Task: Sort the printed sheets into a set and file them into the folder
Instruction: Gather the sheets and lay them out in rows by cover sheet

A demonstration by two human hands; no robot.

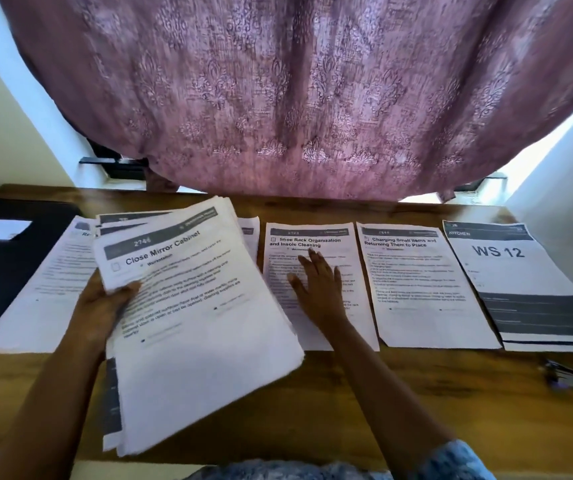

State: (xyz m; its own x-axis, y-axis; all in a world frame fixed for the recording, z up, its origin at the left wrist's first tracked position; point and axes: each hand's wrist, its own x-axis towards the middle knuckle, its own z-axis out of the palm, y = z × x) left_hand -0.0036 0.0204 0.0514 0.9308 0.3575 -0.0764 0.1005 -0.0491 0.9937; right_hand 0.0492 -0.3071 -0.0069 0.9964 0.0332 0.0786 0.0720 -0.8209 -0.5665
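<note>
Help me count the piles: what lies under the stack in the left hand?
Under the stack, held by the left hand, two table sheets peek out: the left sheet and a right sheet corner. Whatever lies between them is covered.

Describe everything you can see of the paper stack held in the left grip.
The paper stack is a thick sheaf of white printed sheets, slightly fanned so dark-banded edges of lower pages show at its top and left. The top sheet carries a dark band, a checkbox and the heading "Close Mirror Cabinet" above blurred text. It sits askew, held over the wooden table. The left grip holds its left edge, thumb on top.
</note>
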